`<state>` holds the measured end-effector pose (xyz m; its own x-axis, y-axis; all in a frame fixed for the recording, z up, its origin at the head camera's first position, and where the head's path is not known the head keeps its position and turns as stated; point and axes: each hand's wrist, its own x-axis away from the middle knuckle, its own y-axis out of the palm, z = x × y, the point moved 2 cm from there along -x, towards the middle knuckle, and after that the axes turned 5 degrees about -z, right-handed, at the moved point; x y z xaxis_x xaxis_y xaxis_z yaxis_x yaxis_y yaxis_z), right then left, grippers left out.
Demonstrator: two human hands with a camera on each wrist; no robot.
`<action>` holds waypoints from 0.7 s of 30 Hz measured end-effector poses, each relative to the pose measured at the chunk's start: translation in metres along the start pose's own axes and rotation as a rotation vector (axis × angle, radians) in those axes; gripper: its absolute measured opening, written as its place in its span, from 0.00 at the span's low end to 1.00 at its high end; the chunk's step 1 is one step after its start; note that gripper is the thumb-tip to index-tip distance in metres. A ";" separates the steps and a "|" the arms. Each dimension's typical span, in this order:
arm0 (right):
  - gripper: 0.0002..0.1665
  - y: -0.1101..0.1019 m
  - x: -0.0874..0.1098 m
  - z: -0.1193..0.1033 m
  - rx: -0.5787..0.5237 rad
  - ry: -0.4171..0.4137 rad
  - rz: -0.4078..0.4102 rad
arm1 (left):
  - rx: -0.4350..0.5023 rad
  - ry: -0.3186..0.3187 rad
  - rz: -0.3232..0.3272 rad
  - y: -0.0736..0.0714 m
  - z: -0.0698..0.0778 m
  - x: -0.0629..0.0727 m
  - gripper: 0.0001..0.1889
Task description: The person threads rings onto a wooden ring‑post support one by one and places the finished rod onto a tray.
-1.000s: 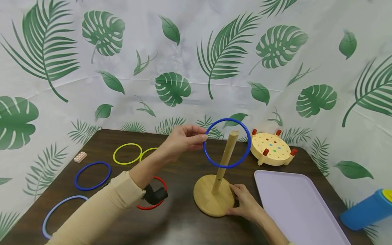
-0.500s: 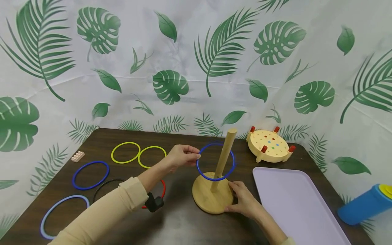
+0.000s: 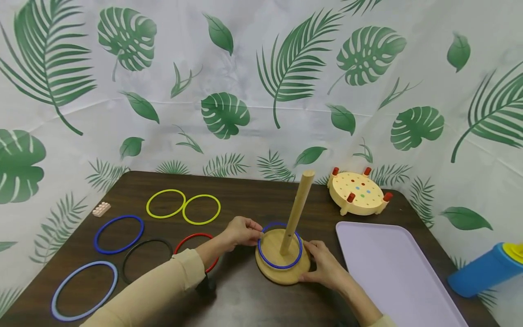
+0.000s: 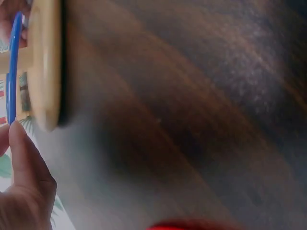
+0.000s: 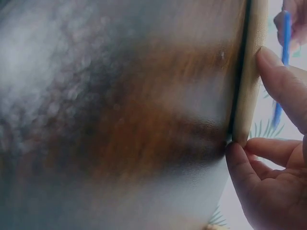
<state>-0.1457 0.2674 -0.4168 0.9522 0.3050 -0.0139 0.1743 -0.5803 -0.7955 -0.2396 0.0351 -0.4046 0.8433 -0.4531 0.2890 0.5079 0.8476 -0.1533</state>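
My left hand (image 3: 241,232) pinches a thin blue ring (image 3: 279,267) by its left side, between thumb and fingertips. The ring surrounds the lower part of a wooden post (image 3: 300,200), which rises from a round wooden base (image 3: 274,247). In the left wrist view, the blue ring (image 4: 13,62) stands a little off the base (image 4: 45,62). My right hand (image 3: 327,268) grips the base's right edge. Up close in the right wrist view, thumb and fingers hold the base's rim (image 5: 250,81) from both faces.
Left on the dark table (image 3: 241,295) lie two yellow rings (image 3: 165,217), another blue ring (image 3: 118,217), a black ring (image 3: 149,240), a red ring (image 3: 194,235) and a light blue ring (image 3: 83,267). A lilac tray (image 3: 388,272), pegged cream toy (image 3: 355,190) and blue bottle (image 3: 476,272) stand right.
My left hand has lowered the blue ring from the post's top, down around the post to near the base. The right hand keeps its grip on the base.
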 end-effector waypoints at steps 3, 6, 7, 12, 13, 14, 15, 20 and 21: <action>0.52 0.000 -0.001 -0.001 0.006 0.004 -0.002 | -0.030 -0.017 0.002 0.004 -0.002 0.000 0.06; 0.53 0.000 -0.001 -0.001 0.014 0.007 0.000 | -0.058 -0.022 -0.004 0.007 -0.004 -0.001 0.05; 0.53 0.000 -0.001 -0.001 0.013 0.008 0.002 | -0.063 -0.020 -0.006 0.007 -0.005 -0.001 0.05; 0.53 0.000 -0.001 -0.002 0.011 0.009 0.004 | -0.098 0.013 -0.003 0.011 -0.007 -0.003 0.05; 0.53 0.000 -0.001 -0.002 0.012 0.009 0.003 | -0.104 0.021 -0.002 0.011 -0.007 -0.003 0.05; 0.53 0.000 -0.001 -0.002 0.014 0.009 0.002 | -0.112 0.030 0.000 0.012 -0.008 -0.003 0.05; 0.53 0.000 -0.001 -0.002 0.016 0.010 0.001 | -0.118 0.038 0.002 0.012 -0.008 -0.004 0.04; 0.53 0.000 -0.001 -0.001 0.021 0.019 -0.001 | -0.160 0.084 0.015 0.015 -0.009 -0.006 0.04; 0.53 0.000 -0.001 -0.001 0.017 0.024 -0.001 | -0.174 0.092 0.017 0.015 -0.009 -0.006 0.04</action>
<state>-0.1459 0.2661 -0.4165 0.9579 0.2870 0.0016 0.1713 -0.5672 -0.8056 -0.2355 0.0484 -0.4172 0.8604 -0.4693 0.1985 0.5095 0.7983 -0.3211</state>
